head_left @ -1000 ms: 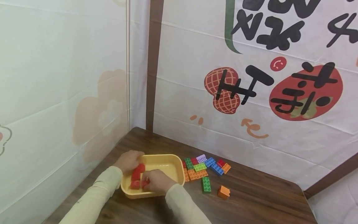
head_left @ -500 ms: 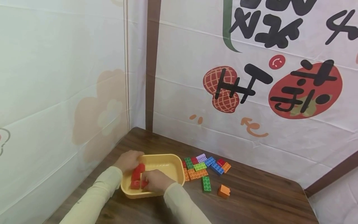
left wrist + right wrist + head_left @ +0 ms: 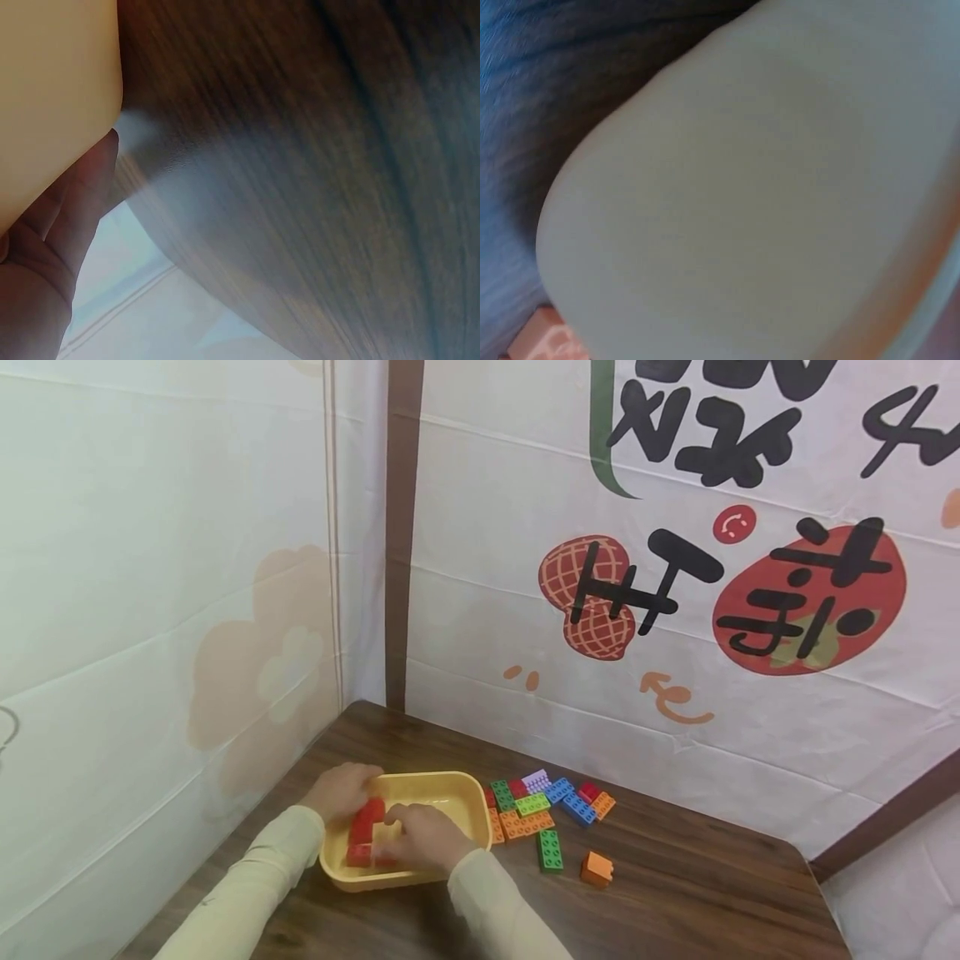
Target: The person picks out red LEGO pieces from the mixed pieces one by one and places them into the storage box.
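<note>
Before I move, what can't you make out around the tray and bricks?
Head: the right grip is blurred and hides what lies beneath it; whether it touches the nearest red brick is unclear.
Left wrist: the tray hides its own contents and part of the left grip.
Right wrist: the tray's wall hides its contents, and the picture's bottom edge cuts off an orange brick.

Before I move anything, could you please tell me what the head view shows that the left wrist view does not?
Only the head view shows the right hand, red bricks in the tray, loose bricks beside it and wall prints.

Only the left wrist view shows, close up, the tray's outer face where the fingers lie.

Both show the left hand, tray, table and pale backdrop.
</note>
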{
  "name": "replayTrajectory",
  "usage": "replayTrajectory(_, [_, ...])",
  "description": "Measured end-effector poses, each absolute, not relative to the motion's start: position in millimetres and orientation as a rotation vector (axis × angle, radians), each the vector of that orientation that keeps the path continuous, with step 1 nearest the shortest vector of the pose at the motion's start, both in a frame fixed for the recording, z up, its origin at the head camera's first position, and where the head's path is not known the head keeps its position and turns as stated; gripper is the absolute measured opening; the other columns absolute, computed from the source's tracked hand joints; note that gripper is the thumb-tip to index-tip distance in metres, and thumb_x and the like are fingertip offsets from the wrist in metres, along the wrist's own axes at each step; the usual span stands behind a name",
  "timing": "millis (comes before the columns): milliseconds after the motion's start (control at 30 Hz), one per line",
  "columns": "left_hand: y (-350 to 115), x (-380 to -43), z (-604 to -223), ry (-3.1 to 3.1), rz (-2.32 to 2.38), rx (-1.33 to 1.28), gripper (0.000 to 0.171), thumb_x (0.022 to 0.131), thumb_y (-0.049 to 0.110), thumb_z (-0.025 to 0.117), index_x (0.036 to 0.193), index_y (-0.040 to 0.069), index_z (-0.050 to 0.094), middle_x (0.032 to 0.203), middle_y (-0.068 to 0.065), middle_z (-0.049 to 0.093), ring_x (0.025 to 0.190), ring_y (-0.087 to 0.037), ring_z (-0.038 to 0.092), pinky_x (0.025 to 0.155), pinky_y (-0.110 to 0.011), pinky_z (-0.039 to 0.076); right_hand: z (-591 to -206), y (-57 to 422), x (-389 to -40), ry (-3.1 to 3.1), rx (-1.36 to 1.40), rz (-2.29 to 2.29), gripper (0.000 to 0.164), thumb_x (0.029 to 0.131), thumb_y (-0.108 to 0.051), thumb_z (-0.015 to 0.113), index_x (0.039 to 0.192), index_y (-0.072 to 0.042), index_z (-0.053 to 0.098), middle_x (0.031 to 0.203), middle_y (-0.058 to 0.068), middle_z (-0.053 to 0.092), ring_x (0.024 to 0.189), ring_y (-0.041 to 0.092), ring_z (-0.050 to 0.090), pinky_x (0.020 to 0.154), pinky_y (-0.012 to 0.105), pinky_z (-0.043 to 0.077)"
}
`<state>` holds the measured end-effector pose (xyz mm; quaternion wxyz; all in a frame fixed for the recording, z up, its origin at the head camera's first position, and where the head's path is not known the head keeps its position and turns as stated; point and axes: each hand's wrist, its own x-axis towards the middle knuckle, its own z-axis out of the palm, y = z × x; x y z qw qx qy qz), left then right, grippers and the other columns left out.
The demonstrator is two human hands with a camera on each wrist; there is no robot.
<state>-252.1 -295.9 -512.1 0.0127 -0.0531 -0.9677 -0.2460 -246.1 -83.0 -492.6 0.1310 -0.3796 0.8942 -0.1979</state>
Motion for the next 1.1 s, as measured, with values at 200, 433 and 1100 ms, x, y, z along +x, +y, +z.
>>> replayTrajectory(200, [-295.4, -251.1, -511.4, -3.020, -0.761, -0.166, 0.041, 0.086, 0.005, 0.064, 0.126, 0.000, 0.067, 0.121, -0.020, 0.068, 0.116, -0.043, 0.060, 0.100, -0.061, 0.045, -481.9, -71.9, -247.5, 2.597, -1.016, -0.678, 0.047, 0.089, -0.052, 0.070, 0.127, -0.025, 0.068, 0.111, -0.007, 0.070, 0.099, 0.008, 0.063, 0.092, 0.029, 0.052])
replayTrajectory(433, [-297.5, -251.6, -512.3, -3.039, -0.770, -0.156, 0.044, 0.083, 0.003, 0.063, 0.127, -0.001, 0.066, 0.123, -0.022, 0.066, 0.118, -0.045, 0.058, 0.101, -0.062, 0.043, -475.8, -54.9, -255.3, 2.643, -1.058, -0.768, 0.057, 0.096, -0.060, 0.057, 0.138, -0.021, 0.061, 0.132, -0.002, 0.064, 0.119, 0.014, 0.059, 0.102, 0.035, 0.048])
replayTrajectory(1100, [-309.4, -248.7, -505.3, -3.049, -0.746, -0.151, 0.041, 0.087, 0.006, 0.063, 0.126, -0.003, 0.065, 0.123, -0.025, 0.065, 0.119, -0.047, 0.057, 0.101, -0.062, 0.043, -496.9, 6.2, -320.5, 2.972, -0.990, -0.576, 0.063, 0.106, -0.055, 0.033, 0.159, -0.022, 0.033, 0.159, 0.021, 0.033, 0.143, 0.042, 0.034, 0.113, 0.062, 0.030])
